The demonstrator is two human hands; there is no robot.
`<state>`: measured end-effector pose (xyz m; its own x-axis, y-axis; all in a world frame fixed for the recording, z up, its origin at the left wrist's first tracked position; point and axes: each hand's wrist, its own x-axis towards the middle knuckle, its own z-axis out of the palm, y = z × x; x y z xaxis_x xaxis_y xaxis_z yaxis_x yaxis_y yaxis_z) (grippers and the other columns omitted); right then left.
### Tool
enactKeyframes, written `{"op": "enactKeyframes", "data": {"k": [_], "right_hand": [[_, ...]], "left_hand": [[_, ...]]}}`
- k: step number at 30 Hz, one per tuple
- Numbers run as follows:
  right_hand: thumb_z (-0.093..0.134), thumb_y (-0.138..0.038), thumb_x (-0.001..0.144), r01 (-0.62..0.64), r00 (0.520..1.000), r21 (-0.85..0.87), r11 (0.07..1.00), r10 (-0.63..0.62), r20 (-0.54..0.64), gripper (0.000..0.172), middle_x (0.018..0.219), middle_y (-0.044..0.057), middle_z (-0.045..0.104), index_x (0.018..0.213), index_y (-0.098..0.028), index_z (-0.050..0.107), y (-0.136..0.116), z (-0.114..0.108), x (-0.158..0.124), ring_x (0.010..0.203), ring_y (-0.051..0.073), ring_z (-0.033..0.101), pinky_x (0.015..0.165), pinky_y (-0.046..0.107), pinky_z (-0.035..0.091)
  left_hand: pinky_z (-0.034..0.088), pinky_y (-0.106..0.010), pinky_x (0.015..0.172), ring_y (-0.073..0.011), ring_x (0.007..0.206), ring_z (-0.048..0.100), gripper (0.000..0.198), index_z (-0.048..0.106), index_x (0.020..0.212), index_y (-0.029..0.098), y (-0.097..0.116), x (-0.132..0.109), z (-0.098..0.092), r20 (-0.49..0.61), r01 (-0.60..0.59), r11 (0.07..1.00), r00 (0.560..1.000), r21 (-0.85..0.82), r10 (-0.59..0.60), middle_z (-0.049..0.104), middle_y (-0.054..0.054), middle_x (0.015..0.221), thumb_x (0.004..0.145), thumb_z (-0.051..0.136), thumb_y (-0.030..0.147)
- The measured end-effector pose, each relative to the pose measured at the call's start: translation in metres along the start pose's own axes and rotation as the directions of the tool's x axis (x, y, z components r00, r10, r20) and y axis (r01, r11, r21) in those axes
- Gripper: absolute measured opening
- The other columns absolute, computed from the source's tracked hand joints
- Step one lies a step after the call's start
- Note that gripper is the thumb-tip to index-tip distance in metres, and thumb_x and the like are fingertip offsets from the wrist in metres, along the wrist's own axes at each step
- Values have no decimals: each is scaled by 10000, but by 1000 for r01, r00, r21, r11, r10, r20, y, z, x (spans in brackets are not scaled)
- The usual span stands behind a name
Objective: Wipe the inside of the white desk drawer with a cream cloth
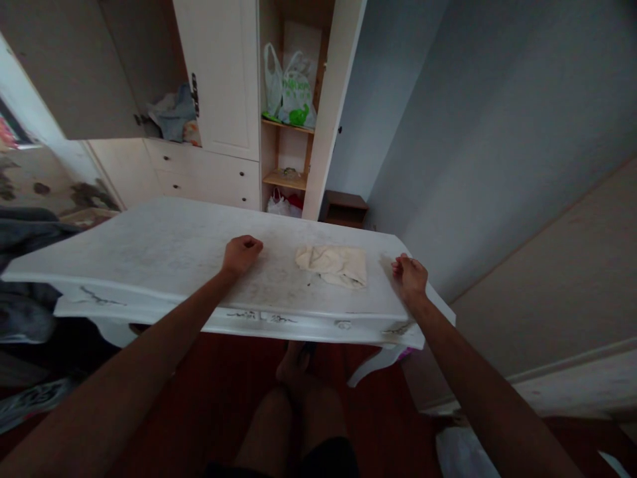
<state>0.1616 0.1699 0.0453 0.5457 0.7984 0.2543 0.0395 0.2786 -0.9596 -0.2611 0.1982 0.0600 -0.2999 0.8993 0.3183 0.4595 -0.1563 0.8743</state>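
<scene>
A folded cream cloth (334, 264) lies on the white table (164, 245), right of its middle. My left hand (242, 254) rests on the tabletop to the left of the cloth, apart from it, its fingers curled into a loose fist with nothing visible inside. To the right of the cloth, near the table's right end, is my right hand (411, 273). Its fingers are curled inward and do not touch the cloth; nothing shows in them. Dark smudges mark the tabletop between my left hand and the cloth.
Behind the table stands a white wardrobe (223, 79) with open doors and plastic bags (297, 96) on a shelf. A small brown cabinet (345, 207) is beside it. Dark fabric (30, 239) is at the left; a white bag (462, 455) lies on the floor at right.
</scene>
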Motion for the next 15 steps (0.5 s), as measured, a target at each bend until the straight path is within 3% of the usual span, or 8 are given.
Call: {"op": "enactKeyframes", "data": {"k": [3,6,15], "right_hand": [[718,-698,715,-75,996,19,997,74,47,534,405,-81,453,586,-239,480,-1,-11,5,338,72,380,333,205,328],[732,-685,701,-95,993,42,995,91,79,582,363,-102,345,536,-255,377,-5,-11,1,313,62,312,313,207,301],[765,-517,681,-81,995,10,997,80,57,526,382,-104,316,525,-270,327,-8,-6,-4,332,62,263,290,210,263]], "left_hand": [[422,-252,555,-152,569,561,116,670,657,192,-7,2,-4,-16,84,992,996,-93,-86,633,8,594,665,610,290],[416,-243,541,-136,545,543,132,678,678,186,-4,1,0,-1,89,985,996,-146,-90,638,12,600,655,609,297],[422,-241,528,-126,526,526,117,664,669,176,5,-3,-1,-17,109,974,993,-197,-114,611,12,581,671,635,289]]}}
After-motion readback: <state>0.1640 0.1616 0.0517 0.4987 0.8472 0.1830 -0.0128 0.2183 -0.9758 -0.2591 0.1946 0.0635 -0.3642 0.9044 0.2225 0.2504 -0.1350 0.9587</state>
